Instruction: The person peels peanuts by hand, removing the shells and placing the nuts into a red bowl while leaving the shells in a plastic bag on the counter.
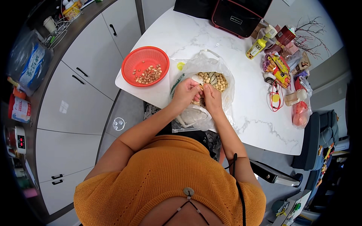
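Kitchen corner, seen from above: a white marble-patterned table (211, 37) with rounded corners stands beside a run of pale grey cabinet doors (90, 60) with small dark handles. At the table's near edge lies a clear, crumpled plastic bag (222, 66), open at the top and holding a heap of tan peanuts in their shells (213, 80). Both hands meet over the bag's near side, touching each other. The left hand (185, 93) is curled, fingers pinched in on something small at the edge of the heap; too small to tell just what. The right hand (212, 98) is curled likewise, thumb and fingertips closed against the same spot. Bare forearms run back to an orange knitted top (166, 177). To the left of the bag, near the table's corner and apart from the hands, sits a round red plastic basket (145, 66) with a slotted wall and a small scatter of reddish-brown shelled kernels (149, 74) on its bottom. At the far edge stands a black case with red trim (237, 17). On the right side of the table, well apart from the bag: a yellow squeeze bottle (256, 48), a clutter of coloured packets (279, 67), a red cable loop (275, 100). A dark chair (318, 139) stands off the table's right edge.
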The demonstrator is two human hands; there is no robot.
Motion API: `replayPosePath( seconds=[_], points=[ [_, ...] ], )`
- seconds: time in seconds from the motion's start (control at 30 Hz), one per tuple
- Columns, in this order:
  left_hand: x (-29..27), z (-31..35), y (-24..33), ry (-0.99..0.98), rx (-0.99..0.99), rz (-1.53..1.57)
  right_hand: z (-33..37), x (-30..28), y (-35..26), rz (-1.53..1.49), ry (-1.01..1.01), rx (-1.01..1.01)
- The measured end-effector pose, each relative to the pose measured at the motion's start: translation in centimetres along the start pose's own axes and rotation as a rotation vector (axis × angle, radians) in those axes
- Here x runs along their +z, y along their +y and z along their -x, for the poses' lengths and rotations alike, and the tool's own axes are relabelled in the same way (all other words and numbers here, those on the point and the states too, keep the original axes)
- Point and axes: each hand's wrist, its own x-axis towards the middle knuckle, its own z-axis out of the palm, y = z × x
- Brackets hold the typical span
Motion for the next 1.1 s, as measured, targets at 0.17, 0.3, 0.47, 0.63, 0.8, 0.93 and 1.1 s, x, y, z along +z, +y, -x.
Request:
replayPosePath(
  seconds=[0.17,0.3,0.47,0.63,0.8,0.93,1.1],
  points=[
    [-0.3,0.0,0.1,0.008,-0.015,0.038,-0.2,-0.2,0.1,0.046,-0.038,-0.037],
    [-1.0,-0.2,-0.2,0.019,0.013,0.021,-0.2,-0.3,-0.4,0.031,-0.008,-0.087],
    [-1.1,0.1,0.3,0.014,0.036,-0.086,-0.3,-0.2,0.2,-0.028,-0.02,-0.064],
    [-0.7,0.2,0.3,0.041,0.041,-0.207,-0.2,0.1,0.9,-0.059,0.006,-0.095],
    [-0.5,0.0,0.1,0.031,0.066,-0.156,-0.1,0.3,1.1,-0.113,0.046,-0.062],
    [-0.5,-0.1,0.1,0.03,0.058,-0.127,-0.1,0.4,1.0,-0.211,0.026,0.01],
    [-0.3,-0.3,-0.3,0.056,0.083,-0.029,-0.3,0.2,1.2,-0.375,-0.03,0.141]
  ],
)
